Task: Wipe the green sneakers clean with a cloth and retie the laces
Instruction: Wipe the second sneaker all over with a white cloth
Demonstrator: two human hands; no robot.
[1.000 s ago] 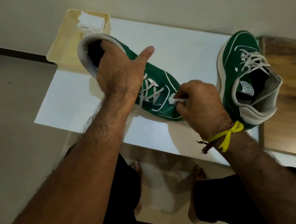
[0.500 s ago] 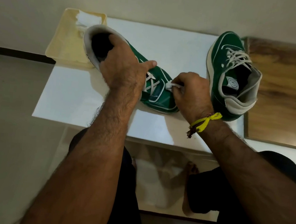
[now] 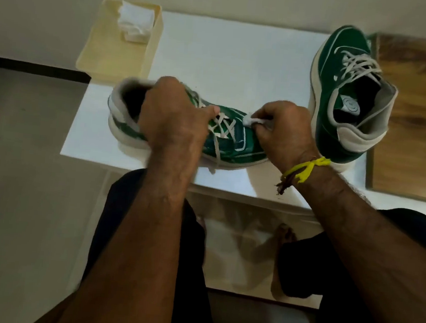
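A green sneaker (image 3: 234,142) with white laces lies across the near part of the white table (image 3: 232,59), heel to the left. My left hand (image 3: 174,116) grips it at the collar, thumb stretched along the laces. My right hand (image 3: 282,131) pinches a small white cloth (image 3: 252,119) and presses it on the sneaker's toe area. The second green sneaker (image 3: 348,96) stands at the table's right edge, laces loose, heel toward me.
A pale yellow tray (image 3: 107,55) at the table's back left holds folded white cloths (image 3: 135,23). A wooden surface (image 3: 419,116) adjoins the table on the right. My legs and bare feet show below the table's front edge.
The held sneaker has come down and nearer to me, now lying level across the table. My left thumb has dropped from upright onto the laces. My right hand keeps the cloth at the toe.
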